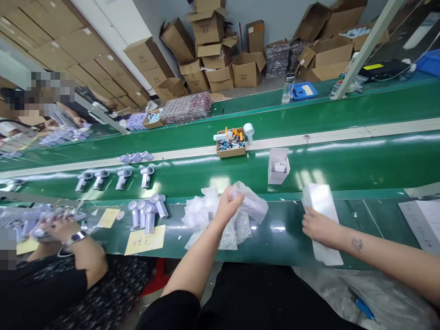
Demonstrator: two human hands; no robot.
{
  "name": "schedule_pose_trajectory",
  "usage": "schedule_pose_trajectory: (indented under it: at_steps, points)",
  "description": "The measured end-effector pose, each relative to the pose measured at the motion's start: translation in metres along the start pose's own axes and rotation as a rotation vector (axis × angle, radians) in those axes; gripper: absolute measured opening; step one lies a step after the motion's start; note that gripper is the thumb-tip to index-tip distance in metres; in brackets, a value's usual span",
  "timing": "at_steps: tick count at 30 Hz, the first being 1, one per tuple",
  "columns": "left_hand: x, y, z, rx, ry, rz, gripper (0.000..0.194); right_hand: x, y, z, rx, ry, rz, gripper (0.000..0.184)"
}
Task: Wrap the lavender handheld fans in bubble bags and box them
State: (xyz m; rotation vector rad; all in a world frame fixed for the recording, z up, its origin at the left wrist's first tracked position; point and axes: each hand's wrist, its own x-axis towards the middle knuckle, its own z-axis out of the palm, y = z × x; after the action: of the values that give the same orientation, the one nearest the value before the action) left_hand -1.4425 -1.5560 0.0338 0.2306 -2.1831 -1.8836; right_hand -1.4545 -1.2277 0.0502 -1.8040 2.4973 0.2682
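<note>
My left hand (229, 205) grips one end of a bubble-wrapped bundle (255, 205) with something pale lilac inside. Below and left of it lies a pile of bubble-wrap bags (201, 211), one with a wrapped item in it. My right hand (319, 227) is closed on the left side of a white carton (322, 199) with a long flap hanging towards the table's front edge. An open white box (278, 167) with a pale item inside stands on the green belt between my hands, farther off.
Lilac handheld devices (148, 215) stand left, beside a yellow paper (145, 240). Several more (146, 176) lie on the belt. A small cardboard box (231, 151) of parts sits midway. White sheets (421, 222) lie at right. A co-worker's hands (62, 228) work at far left.
</note>
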Motion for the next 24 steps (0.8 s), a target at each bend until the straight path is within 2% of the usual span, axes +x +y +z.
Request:
schedule_pose_trajectory:
  at_steps: [3,5,6,8,10,13,15,17,20,22,24]
  points:
    - [-0.010,0.008,-0.038,-0.466,0.203,-0.205,0.028,0.016,0.009,-0.050,-0.121,0.078,0.135,0.025]
    - [-0.015,0.017,-0.058,-0.689,0.291,-0.231,0.034,0.027,0.008,-0.079,-0.127,0.205,0.286,0.036]
    - [-0.017,0.023,-0.064,-0.775,0.307,-0.227,0.037,0.033,0.003,-0.086,-0.087,0.265,0.361,0.043]
    - [-0.023,0.033,-0.066,-0.877,0.291,-0.205,0.043,0.049,-0.010,-0.083,0.069,0.358,0.464,0.053]
    - [-0.031,0.038,-0.054,-0.876,0.225,-0.189,0.046,0.067,-0.024,-0.060,0.258,0.444,0.500,0.057]
    - [-0.042,0.034,-0.024,-0.708,0.099,-0.162,0.045,0.086,-0.037,-0.014,0.441,0.592,0.507,0.049]
    - [-0.047,0.026,-0.006,-0.526,0.098,-0.123,0.040,0.088,-0.042,0.006,0.503,0.644,0.483,0.045]
    - [-0.051,0.021,0.003,-0.293,0.184,-0.031,0.032,0.083,-0.046,0.013,0.555,0.627,0.443,0.051]
    - [-0.058,0.025,0.010,0.164,0.304,0.199,0.022,0.073,-0.050,0.010,0.600,0.568,0.433,0.057]
    - [-0.063,0.034,0.018,0.490,0.247,0.356,0.019,0.071,-0.052,0.009,0.629,0.562,0.492,0.061]
    - [-0.068,0.043,0.030,0.766,0.044,0.492,0.017,0.072,-0.053,0.011,0.671,0.552,0.499,0.061]
